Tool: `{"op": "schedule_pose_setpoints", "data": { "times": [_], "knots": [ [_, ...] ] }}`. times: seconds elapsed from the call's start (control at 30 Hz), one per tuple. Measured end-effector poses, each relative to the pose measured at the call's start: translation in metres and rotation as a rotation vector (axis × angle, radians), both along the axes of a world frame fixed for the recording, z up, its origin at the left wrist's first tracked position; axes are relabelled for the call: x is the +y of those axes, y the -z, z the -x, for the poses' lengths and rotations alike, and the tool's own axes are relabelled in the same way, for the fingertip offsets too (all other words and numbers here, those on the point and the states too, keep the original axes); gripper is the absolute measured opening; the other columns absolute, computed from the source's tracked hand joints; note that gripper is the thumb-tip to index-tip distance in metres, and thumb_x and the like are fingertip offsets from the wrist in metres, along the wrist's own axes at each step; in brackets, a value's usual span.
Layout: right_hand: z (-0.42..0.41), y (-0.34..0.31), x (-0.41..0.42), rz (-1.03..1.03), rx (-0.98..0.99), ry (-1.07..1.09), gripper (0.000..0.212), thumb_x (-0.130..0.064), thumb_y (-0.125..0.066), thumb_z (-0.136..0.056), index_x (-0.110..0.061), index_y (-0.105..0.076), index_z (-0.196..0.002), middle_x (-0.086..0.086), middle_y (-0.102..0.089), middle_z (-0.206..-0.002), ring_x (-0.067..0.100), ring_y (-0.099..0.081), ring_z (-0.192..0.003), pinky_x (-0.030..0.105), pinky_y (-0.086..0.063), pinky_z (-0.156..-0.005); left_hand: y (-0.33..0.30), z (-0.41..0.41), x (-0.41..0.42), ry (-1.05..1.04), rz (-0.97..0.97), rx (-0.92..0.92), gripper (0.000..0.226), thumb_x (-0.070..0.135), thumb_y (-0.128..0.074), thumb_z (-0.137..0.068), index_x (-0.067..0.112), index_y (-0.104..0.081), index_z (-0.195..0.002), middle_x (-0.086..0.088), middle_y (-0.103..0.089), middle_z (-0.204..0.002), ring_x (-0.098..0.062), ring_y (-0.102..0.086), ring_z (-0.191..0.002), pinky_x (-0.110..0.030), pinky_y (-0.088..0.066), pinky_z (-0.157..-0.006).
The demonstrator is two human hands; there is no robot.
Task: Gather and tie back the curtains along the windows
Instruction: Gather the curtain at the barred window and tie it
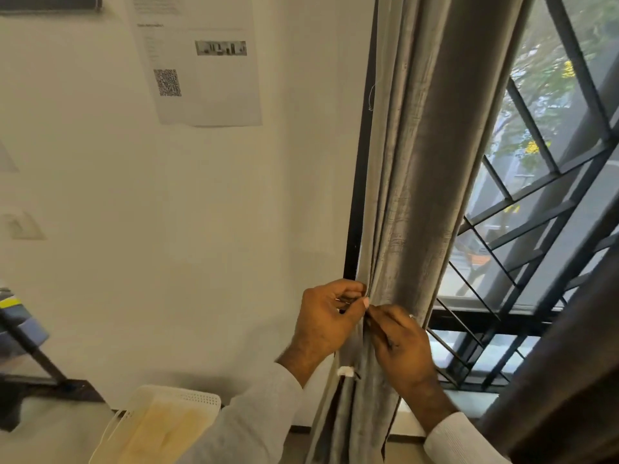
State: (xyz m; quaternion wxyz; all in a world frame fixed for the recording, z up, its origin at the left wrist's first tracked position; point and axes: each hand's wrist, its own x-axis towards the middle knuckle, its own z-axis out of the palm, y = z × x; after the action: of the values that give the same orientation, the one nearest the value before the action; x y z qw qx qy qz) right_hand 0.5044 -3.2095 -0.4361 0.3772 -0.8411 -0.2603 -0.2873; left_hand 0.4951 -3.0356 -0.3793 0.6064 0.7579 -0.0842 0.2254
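A grey curtain (pixel 422 182) hangs bunched into a narrow column at the left edge of the window (pixel 536 202). My left hand (pixel 325 316) is at the curtain's left side, fingers curled, pinching a thin tie against the fabric. My right hand (pixel 398 343) meets it from the right, fingers curled on the same spot of the gathered cloth. A dark cord with a small white tag (pixel 345 371) hangs just below the hands. A second, darker curtain (pixel 569 380) fills the lower right corner.
A white wall holds a printed sheet with a QR code (pixel 197 58). A white perforated basket (pixel 160 426) sits at the bottom. A dark metal stand (pixel 37 363) is at the left. Black window bars (pixel 522 249) cross the glass.
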Motion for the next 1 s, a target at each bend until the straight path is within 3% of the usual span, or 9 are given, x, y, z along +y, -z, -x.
{"op": "schedule_pose_setpoints", "data": {
  "times": [0.1,0.23,0.33,0.43,0.53,0.73,0.83,0.9,1.0],
  "knots": [
    [-0.011,-0.002,-0.012,-0.039,0.083,-0.068,0.038,-0.035,-0.056,-0.100,-0.019,-0.073,-0.131,-0.005,-0.070,-0.123,0.016,-0.069,-0.111,0.049,-0.061,-0.096,-0.010,-0.006,-0.009,-0.017,-0.057,0.021,0.039,0.022,-0.093,-0.084,0.014,-0.080,-0.120,0.015,-0.079,-0.088,-0.007,-0.076,-0.084,-0.021,-0.061,-0.082],
    [-0.021,-0.002,-0.031,-0.141,0.163,-0.254,0.032,-0.018,-0.062,-0.097,-0.020,-0.076,-0.125,-0.012,-0.069,-0.123,0.013,-0.069,-0.115,0.048,-0.059,-0.098,-0.012,-0.014,-0.021,-0.131,-0.187,-0.023,0.012,0.019,-0.087,-0.090,0.013,-0.082,-0.099,0.012,-0.076,-0.082,-0.007,-0.072,-0.076,-0.030,-0.062,-0.080],
    [-0.021,-0.010,-0.055,-0.256,0.100,-0.030,0.029,-0.020,-0.063,-0.099,-0.021,-0.073,-0.126,-0.010,-0.060,-0.119,0.011,-0.064,-0.108,0.040,-0.059,-0.093,-0.012,-0.011,-0.029,-0.250,-0.287,-0.029,0.009,0.020,-0.081,-0.093,0.016,-0.078,-0.086,0.008,-0.073,-0.075,-0.014,-0.070,-0.073,-0.031,-0.061,-0.075],
    [-0.034,-0.019,-0.072,-0.346,0.082,0.196,0.030,-0.021,-0.067,-0.101,-0.015,-0.063,-0.130,-0.002,-0.052,-0.121,0.019,-0.060,-0.104,0.042,-0.058,-0.086,-0.012,-0.009,-0.038,-0.334,-0.296,0.000,0.017,0.022,-0.080,-0.094,0.019,-0.072,-0.079,0.008,-0.068,-0.072,-0.017,-0.066,-0.071,-0.033,-0.059,-0.072],
    [-0.050,-0.018,-0.074,-0.362,0.175,0.207,0.043,-0.023,-0.072,-0.098,-0.018,-0.055,-0.137,0.000,-0.049,-0.129,0.017,-0.057,-0.112,0.041,-0.056,-0.094,-0.013,-0.011,-0.043,-0.342,-0.311,-0.002,0.016,0.023,-0.079,-0.093,0.021,-0.072,-0.080,0.009,-0.068,-0.072,-0.016,-0.066,-0.073,-0.033,-0.059,-0.073],
    [-0.073,-0.003,-0.071,-0.455,0.305,0.194,0.038,-0.035,-0.069,-0.100,-0.029,-0.054,-0.135,-0.004,-0.058,-0.124,0.022,-0.060,-0.112,0.043,-0.055,-0.094,-0.010,-0.016,-0.045,-0.347,-0.329,-0.016,0.014,0.030,-0.078,-0.094,0.020,-0.072,-0.086,0.009,-0.069,-0.077,-0.015,-0.065,-0.076,-0.034,-0.059,-0.073],
    [-0.076,0.003,-0.071,-0.359,0.180,0.232,0.013,-0.028,-0.062,-0.105,-0.021,-0.068,-0.113,0.001,-0.067,-0.101,0.027,-0.064,-0.095,0.047,-0.056,-0.084,-0.007,-0.019,-0.042,-0.364,-0.353,-0.034,0.015,0.038,-0.076,-0.096,0.023,-0.073,-0.092,0.014,-0.070,-0.082,-0.010,-0.067,-0.079,-0.030,-0.061,-0.073],
    [-0.068,0.016,-0.065,-0.187,0.009,0.201,0.018,-0.023,-0.062,-0.101,-0.012,-0.074,-0.109,0.007,-0.070,-0.101,0.031,-0.064,-0.095,0.045,-0.052,-0.085,-0.005,-0.021,-0.040,-0.350,-0.346,-0.004,0.016,0.042,-0.073,-0.096,0.026,-0.071,-0.095,0.014,-0.072,-0.085,-0.011,-0.070,-0.079,-0.032,-0.064,-0.073],
    [-0.051,0.041,-0.044,0.033,-0.045,0.161,0.041,-0.034,-0.056,-0.101,-0.006,-0.075,-0.124,0.015,-0.073,-0.120,0.040,-0.068,-0.110,0.057,-0.056,-0.097,-0.003,-0.026,-0.040,-0.326,-0.341,-0.020,0.018,0.032,-0.072,-0.096,0.021,-0.063,-0.085,0.006,-0.066,-0.072,-0.014,-0.064,-0.065,-0.038,-0.060,-0.063]
  ]
}}
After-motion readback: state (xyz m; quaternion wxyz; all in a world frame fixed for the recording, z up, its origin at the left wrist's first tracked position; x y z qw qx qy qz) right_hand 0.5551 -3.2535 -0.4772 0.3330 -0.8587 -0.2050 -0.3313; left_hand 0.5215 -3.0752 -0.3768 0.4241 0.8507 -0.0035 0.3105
